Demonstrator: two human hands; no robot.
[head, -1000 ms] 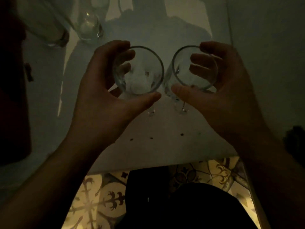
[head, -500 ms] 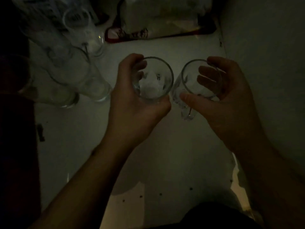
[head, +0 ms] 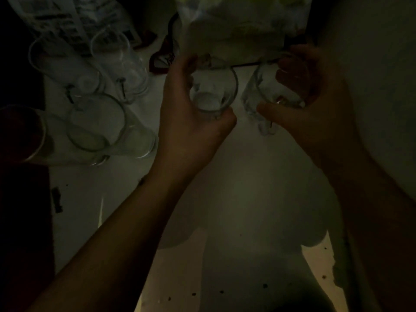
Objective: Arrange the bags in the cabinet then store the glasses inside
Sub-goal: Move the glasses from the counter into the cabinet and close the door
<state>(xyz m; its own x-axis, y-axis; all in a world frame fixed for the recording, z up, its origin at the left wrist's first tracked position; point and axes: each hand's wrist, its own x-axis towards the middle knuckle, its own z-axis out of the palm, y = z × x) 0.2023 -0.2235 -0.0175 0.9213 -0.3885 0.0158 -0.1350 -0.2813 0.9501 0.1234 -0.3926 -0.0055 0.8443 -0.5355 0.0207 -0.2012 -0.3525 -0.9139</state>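
Note:
Inside the dim cabinet, my left hand (head: 191, 129) grips a clear glass (head: 212, 91) by its rim and side, fingers curled round it. My right hand (head: 310, 104) grips a second clear glass (head: 263, 95) just to the right of the first; the two glasses are close together above the white shelf (head: 236, 176). A pale plastic bag (head: 236, 25) lies at the back of the shelf, right behind both glasses. A printed bag (head: 74, 16) sits at the back left.
Several tall clear glasses (head: 96, 122) stand grouped on the left part of the shelf. The cabinet's side wall (head: 378, 75) rises close on the right. A dark edge borders the left. Bare shelf lies in front of the held glasses.
Both hands have carried their glasses deeper into the cabinet, toward the pale bag at the back. The floor tiles have left the view and the standing glasses on the left now show.

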